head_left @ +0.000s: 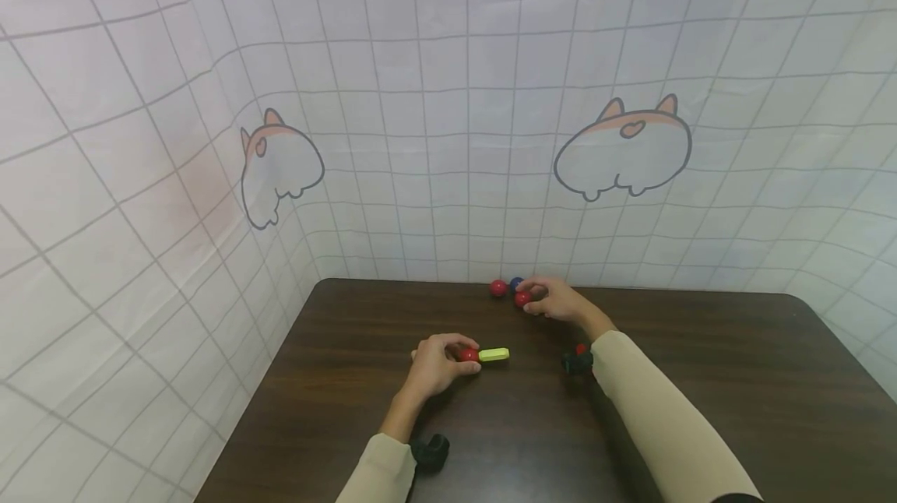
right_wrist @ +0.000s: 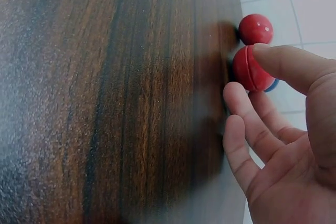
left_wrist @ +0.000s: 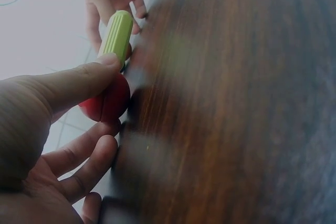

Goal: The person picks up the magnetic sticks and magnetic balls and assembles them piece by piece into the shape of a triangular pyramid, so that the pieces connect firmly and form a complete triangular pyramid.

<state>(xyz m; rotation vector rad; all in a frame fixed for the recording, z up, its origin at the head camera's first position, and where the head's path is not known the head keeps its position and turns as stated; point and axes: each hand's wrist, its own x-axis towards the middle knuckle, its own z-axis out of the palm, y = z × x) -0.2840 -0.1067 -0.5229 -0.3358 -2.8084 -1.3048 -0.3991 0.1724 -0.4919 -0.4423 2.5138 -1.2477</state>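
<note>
On the dark table, my left hand (head_left: 436,365) pinches a red ball (head_left: 469,356) between thumb and fingers. A seam runs round this ball (left_wrist: 107,100) in the left wrist view. Right beside it lies a short yellow-green ribbed stick (head_left: 494,354), pointing to the right. Near the back edge, my right hand (head_left: 557,300) has its thumb and fingers around another red ball (head_left: 523,298), also seamed (right_wrist: 251,69) in the right wrist view. A third red ball (head_left: 498,288) stands just left of it, and a blue ball (head_left: 517,283) sits behind, partly hidden.
The brown wood-grain table (head_left: 336,378) ends at a white grid-patterned curtain (head_left: 434,137) with cartoon animal prints. Dark wrist devices (head_left: 430,452) hang under both wrists. A small red thing (head_left: 581,349) shows beside the right wrist's device.
</note>
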